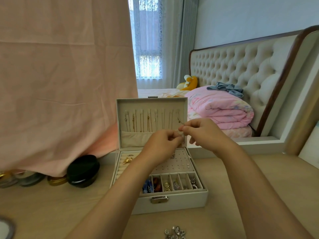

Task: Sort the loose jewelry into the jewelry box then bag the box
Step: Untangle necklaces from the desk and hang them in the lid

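One chain pinched between left hand and right hand, above jewelry box.

free: bare table right of jewelry box; blocked: upright lid behind; black jar left; loose jewelry front

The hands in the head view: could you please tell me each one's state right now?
Left hand: pinching a small pale jewelry piece.
Right hand: pinching the same piece, too small to identify.
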Motion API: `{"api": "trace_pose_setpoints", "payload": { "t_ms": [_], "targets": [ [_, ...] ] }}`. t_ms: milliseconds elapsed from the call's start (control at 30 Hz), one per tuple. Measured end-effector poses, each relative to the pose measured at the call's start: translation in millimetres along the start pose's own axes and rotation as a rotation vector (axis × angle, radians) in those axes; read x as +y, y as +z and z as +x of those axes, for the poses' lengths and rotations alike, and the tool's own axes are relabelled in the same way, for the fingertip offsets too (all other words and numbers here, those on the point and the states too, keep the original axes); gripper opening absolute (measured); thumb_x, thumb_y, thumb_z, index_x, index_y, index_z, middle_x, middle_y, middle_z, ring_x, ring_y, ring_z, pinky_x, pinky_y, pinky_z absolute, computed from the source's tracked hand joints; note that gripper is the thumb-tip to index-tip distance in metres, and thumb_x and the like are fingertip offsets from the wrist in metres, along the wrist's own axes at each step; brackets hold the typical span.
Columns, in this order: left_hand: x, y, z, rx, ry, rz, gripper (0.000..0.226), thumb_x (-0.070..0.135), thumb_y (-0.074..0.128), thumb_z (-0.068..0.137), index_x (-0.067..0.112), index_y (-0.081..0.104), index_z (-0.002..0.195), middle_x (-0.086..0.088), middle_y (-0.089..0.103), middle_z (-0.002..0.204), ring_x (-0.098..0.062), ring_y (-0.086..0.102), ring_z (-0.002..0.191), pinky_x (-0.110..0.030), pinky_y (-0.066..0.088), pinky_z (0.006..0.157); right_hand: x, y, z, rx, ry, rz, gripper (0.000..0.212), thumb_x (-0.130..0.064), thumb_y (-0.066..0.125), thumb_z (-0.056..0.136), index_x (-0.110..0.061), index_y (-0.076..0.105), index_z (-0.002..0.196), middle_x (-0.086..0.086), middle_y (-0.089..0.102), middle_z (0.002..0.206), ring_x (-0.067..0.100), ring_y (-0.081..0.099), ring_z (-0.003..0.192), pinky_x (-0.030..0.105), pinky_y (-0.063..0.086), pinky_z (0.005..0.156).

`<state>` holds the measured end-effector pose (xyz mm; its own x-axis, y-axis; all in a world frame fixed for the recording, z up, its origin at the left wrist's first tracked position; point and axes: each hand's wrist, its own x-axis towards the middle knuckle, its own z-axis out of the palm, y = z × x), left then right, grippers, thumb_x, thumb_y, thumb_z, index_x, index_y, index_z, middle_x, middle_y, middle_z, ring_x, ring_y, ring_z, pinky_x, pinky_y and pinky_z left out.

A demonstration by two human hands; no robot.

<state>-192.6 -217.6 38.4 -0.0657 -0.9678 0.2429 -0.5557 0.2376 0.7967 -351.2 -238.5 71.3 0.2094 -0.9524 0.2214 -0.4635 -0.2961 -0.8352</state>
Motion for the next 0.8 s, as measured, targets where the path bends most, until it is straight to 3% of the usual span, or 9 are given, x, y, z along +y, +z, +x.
{"api": "trace_pose_setpoints", "payload": {
  "t_ms": [167, 233, 300, 400, 567, 700, 800],
  "targets": [
    [3.6, -6.8, 4.3, 0.032, 0.032, -0.025, 0.013, 0.039, 0.065, 0.095, 0.031, 0.075, 0.091, 0.012, 0.070, 0.077, 0.003, 0.058, 0.063, -0.023, 0.046, 0.061, 7.3, 5.0, -6.5, -0.265, 0.080, -0.068, 0.025, -0.007, 0.067, 0.087, -0.031, 0.073, 0.091, -0.013, 0.067, 0.067, 0.009, 0.054, 0.058, 0.017, 0.043, 0.049],
    [5.9, -8.5, 6.7, 0.018, 0.059, -0.011, 0.013, 0.037, 0.065, 0.095, 0.031, 0.076, 0.096, 0.015, 0.071, 0.084, 0.000, 0.064, 0.077, -0.026, 0.052, 0.068, 11.4, 14.1, -5.8, -0.280, 0.063, -0.048, 0.013, -0.010, 0.071, 0.087, -0.023, 0.074, 0.090, -0.006, 0.072, 0.073, 0.008, 0.055, 0.055, 0.015, 0.042, 0.047],
    [6.5, -10.8, 9.6, 0.029, 0.086, 0.027, 0.011, 0.036, 0.065, 0.095, 0.032, 0.076, 0.094, 0.015, 0.072, 0.087, -0.003, 0.066, 0.084, -0.031, 0.057, 0.077, 14.3, 18.8, -4.1, -0.240, 0.069, -0.022, 0.005, -0.016, 0.072, 0.090, -0.016, 0.076, 0.087, 0.003, 0.076, 0.079, 0.011, 0.055, 0.053, 0.016, 0.042, 0.046],
    [3.3, -15.9, 12.6, 0.065, 0.111, 0.059, 0.008, 0.037, 0.066, 0.094, 0.035, 0.073, 0.093, 0.017, 0.069, 0.092, -0.001, 0.064, 0.088, -0.027, 0.054, 0.079, 16.4, 18.0, -1.1, -0.145, 0.059, -0.023, 0.017, -0.020, 0.069, 0.093, -0.009, 0.078, 0.085, -0.003, 0.077, 0.077, 0.014, 0.055, 0.053, 0.016, 0.042, 0.045],
    [-15.3, -19.7, 18.1, 0.098, 0.114, 0.402, 0.037, 0.048, 0.055, 0.097, 0.029, 0.064, 0.128, 0.006, 0.058, 0.127, -0.014, 0.051, 0.121, -0.038, 0.044, 0.104, 9.9, 14.1, 2.1, 0.029, -0.034, -0.016, 0.016, -0.019, 0.067, 0.094, -0.012, 0.078, 0.085, -0.006, 0.075, 0.075, 0.004, 0.056, 0.048, 0.013, 0.044, 0.049],
    [-20.3, -16.6, 15.6, 0.052, 0.149, 0.690, 0.046, 0.047, 0.046, 0.101, 0.028, 0.053, 0.142, 0.001, 0.052, 0.138, -0.020, 0.043, 0.128, -0.039, 0.036, 0.107, 3.5, 14.1, 5.8, 0.136, -0.077, 0.020, 0.014, -0.018, 0.066, 0.095, -0.015, 0.077, 0.086, -0.006, 0.077, 0.080, 0.004, 0.056, 0.045, 0.012, 0.048, 0.053],
    [-19.9, -14.2, 18.4, 0.029, 0.166, 0.810, 0.049, 0.043, 0.049, 0.099, 0.025, 0.048, 0.145, -0.002, 0.049, 0.140, -0.023, 0.040, 0.131, -0.041, 0.033, 0.109, -0.6, 12.5, 13.0, 0.186, -0.085, -0.023, 0.019, -0.021, 0.065, 0.094, -0.018, 0.077, 0.081, -0.009, 0.076, 0.081, 0.010, 0.061, 0.049, 0.019, 0.044, 0.056]
  ]
}}
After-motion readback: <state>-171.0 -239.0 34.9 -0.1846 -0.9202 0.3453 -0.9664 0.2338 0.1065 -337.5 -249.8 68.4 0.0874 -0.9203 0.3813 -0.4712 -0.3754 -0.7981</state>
